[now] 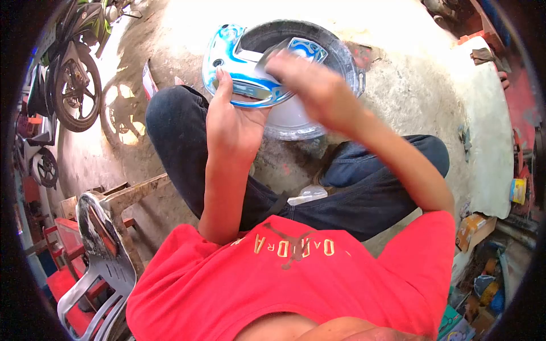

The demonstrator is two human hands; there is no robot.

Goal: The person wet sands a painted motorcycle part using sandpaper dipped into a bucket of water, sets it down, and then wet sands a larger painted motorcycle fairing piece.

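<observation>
A blue, white and silver glossy panel is held over a round dark basin of cloudy liquid. My left hand supports the panel from below, its thumb pressed on the near left edge. Above the panel's right part is my right hand, smeared by motion. A thin greyish piece lies under its fingers against the panel, too blurred to name.
Motorcycles stand at the left. A grey plastic chair and a wooden frame are at the lower left. A long pale panel lies right. My bent legs surround the basin's near side.
</observation>
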